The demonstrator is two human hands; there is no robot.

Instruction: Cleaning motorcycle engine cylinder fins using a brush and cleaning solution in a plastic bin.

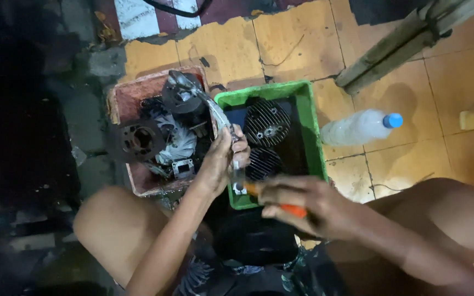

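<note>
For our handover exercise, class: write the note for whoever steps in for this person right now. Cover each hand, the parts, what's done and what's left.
Left hand: grip shut on a bent metal lever over the trays.
Right hand: grip shut on an orange-handled tool, its tip near the lever's lower end.
Green tray: two finned parts in dark liquid.
Red tray: more engine parts.
Bottle lies on the floor.
Done: cannot tell.
Left: the lever is in hand, in neither tray.

clear plastic bottle (360,127) – blue cap, right floor

clear plastic bottle (357,127) lying on yellow tiles (297,46).
</note>
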